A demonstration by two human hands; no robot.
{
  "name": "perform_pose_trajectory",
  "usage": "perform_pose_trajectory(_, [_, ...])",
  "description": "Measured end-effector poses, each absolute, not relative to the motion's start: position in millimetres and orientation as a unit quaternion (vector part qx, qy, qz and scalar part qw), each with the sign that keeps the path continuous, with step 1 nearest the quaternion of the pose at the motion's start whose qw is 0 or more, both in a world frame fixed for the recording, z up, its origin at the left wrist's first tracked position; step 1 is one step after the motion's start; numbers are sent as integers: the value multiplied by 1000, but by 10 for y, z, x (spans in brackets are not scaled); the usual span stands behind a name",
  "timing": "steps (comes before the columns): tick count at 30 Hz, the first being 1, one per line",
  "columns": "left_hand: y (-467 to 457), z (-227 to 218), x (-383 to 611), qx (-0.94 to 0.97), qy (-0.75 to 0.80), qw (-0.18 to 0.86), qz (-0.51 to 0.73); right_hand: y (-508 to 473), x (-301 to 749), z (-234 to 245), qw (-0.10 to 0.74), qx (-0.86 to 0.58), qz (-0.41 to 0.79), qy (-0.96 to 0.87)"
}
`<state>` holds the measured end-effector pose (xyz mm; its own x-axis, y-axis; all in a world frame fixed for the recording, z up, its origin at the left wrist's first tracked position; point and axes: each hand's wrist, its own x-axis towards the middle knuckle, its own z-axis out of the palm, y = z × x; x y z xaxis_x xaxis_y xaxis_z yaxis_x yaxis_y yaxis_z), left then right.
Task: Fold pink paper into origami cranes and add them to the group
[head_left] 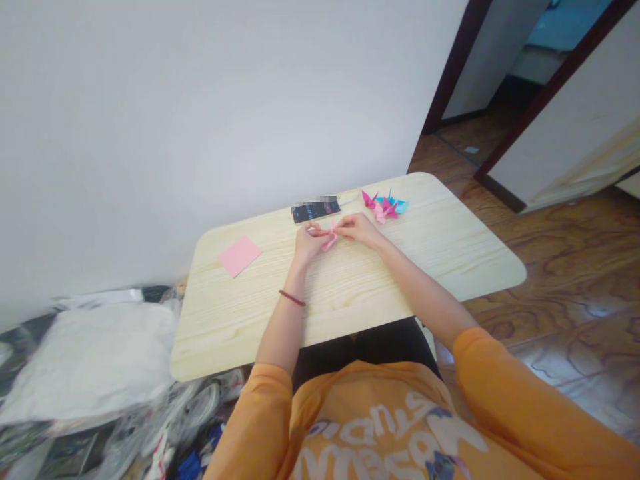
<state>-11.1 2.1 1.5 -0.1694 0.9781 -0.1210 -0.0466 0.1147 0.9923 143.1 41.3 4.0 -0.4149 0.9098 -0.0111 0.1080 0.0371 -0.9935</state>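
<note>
Your left grip and right grip both pinch the folded pink paper, just nearer you than the phone — hold lightly, lining up edges before pressing any crease

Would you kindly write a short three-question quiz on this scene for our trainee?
1. True or false: the dark red round bracelet is worn on the left wrist.
2. Which lies nearest the left end of the pale wood-grain table? A: the black rectangular phone; B: the flat pink square paper; C: the cluster of bright folded paper figures.
3. What is held between the left hand and the right hand?

Key: 1. True. 2. B. 3. A small folded pink paper piece.
</note>
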Motion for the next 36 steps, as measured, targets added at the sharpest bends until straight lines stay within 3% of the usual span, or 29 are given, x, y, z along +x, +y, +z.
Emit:
perform_pose_trajectory(9, [55, -27, -159, 437, 569, 472, 512, 419, 1441, 22, 313, -420, 528, -669])
perform_pose_trajectory(17, [24, 30, -233, 432, 571, 531, 453, 434, 1491, 61, 272, -380, 551, -692])
perform_pose_trajectory(36, [-34, 109, -227, 438, 575, 556, 409, 459, 1465, 77, 375, -411, 554, -619])
